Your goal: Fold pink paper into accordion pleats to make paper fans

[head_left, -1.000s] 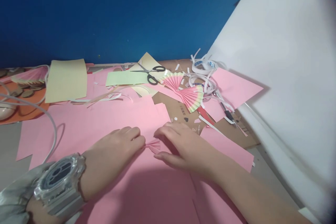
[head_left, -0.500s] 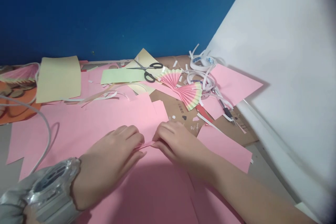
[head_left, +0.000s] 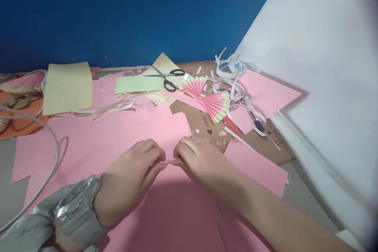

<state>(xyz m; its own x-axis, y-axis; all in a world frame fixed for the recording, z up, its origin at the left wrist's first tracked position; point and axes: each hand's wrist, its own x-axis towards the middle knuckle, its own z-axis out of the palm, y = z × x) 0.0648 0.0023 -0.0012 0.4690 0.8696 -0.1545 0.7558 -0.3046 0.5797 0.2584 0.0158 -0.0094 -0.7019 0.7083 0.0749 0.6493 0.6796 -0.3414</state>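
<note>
Both hands pinch a narrow folded strip of pink paper (head_left: 169, 162) low over the work surface. My left hand (head_left: 137, 169), with a watch on its wrist, is closed on the strip's left part, thumb toward me. Close beside it, my right hand (head_left: 196, 159) is closed on the right part. Most of the strip is hidden by the fingers. Beneath the hands lie large pink paper sheets (head_left: 97, 141). Beyond my right hand rests a pleated pink paper piece (head_left: 211, 104) with yellow-green edges, shaped like a bow.
Black-handled scissors (head_left: 169, 78) lie on green paper (head_left: 138, 84). White tape rolls (head_left: 228, 69), paper strips and a pen (head_left: 257, 123) are at the right. A yellow sheet (head_left: 68, 88) and a white cable (head_left: 56, 157) are at the left. A blue wall (head_left: 132, 15) stands behind.
My left hand has slid right along the strip, closer to my right hand, so less of the paper shows between them. The view has shifted slightly.
</note>
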